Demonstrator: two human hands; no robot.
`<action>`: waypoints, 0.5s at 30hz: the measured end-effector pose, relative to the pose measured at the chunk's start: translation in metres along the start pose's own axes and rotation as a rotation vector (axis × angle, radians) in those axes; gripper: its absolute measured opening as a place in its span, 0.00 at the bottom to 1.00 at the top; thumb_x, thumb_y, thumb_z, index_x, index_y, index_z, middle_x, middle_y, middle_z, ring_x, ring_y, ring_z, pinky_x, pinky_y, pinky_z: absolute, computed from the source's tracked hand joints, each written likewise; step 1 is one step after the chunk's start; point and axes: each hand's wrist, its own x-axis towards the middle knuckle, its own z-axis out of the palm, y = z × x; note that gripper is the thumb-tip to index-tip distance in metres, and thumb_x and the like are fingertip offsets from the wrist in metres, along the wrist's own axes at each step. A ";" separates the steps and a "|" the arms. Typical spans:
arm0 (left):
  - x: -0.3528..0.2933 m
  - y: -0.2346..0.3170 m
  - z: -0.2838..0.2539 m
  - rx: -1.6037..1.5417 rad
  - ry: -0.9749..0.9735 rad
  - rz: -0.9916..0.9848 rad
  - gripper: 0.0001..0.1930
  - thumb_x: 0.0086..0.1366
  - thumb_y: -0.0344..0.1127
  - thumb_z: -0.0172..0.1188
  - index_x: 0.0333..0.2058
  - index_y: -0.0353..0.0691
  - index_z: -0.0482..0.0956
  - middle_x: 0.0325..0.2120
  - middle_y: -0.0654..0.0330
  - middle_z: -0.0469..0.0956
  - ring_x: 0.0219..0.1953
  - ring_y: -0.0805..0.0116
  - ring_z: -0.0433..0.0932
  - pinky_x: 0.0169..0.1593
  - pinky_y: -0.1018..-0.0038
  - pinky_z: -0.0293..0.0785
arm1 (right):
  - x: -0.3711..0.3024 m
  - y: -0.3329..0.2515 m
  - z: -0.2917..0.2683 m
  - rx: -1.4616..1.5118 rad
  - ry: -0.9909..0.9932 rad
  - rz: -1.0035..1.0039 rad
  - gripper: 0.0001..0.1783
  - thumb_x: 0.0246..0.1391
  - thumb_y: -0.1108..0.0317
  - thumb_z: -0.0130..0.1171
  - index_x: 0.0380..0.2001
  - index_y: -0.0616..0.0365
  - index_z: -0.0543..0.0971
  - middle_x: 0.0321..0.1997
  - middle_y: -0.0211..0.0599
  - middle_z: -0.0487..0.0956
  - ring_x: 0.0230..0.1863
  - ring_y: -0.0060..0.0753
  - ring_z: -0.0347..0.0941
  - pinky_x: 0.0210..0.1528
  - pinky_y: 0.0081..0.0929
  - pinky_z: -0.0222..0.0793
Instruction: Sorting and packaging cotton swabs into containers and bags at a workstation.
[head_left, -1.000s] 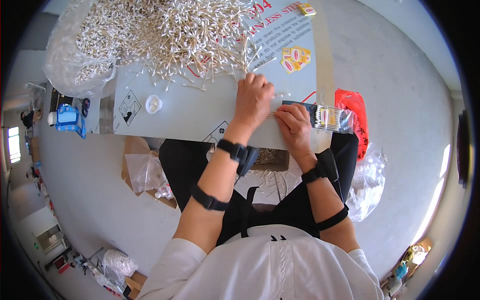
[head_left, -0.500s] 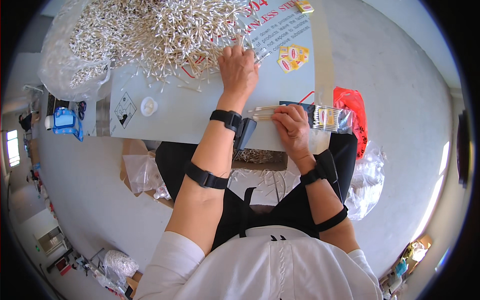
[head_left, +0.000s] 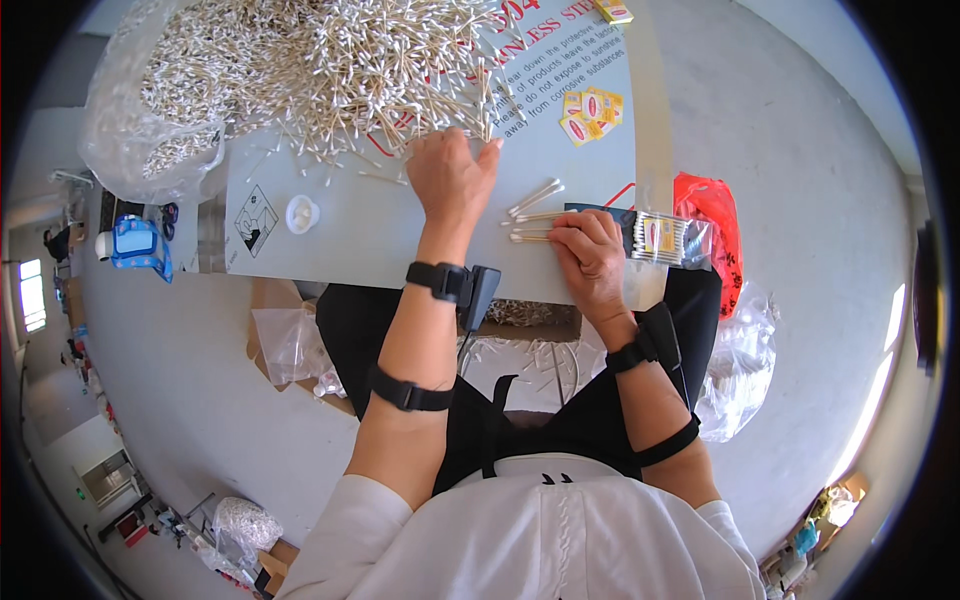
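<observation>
My left hand is over the near edge of a large heap of cotton swabs, palm down. Its fingers are bent, with the thumb apart, and nothing shows between them. My right hand pinches a few cotton swabs, whose white tips point left. Just beyond them, a small loose bunch of swabs lies on the table. Right of that hand is a clear plastic packet filled with a row of swabs and a yellow label card. A dark strip lies beside the packet, partly under my fingers.
Yellow cards lie loose on the metal-sheet tabletop, with a small yellow box farther off. A small white round dish and a blue packet are left. A red plastic bag hangs at the right edge.
My left hand has moved left and slightly nearer me, with its thumb now apart. A loose bunch of swabs now shows between my hands. The right hand has barely moved.
</observation>
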 end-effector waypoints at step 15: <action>-0.008 -0.001 0.001 -0.231 -0.183 0.189 0.05 0.55 0.32 0.63 0.27 0.37 0.80 0.23 0.53 0.80 0.27 0.53 0.79 0.33 0.62 0.73 | 0.002 -0.002 -0.002 0.010 0.001 -0.008 0.07 0.43 0.76 0.62 0.29 0.55 0.79 0.38 0.29 0.78 0.45 0.41 0.71 0.46 0.36 0.64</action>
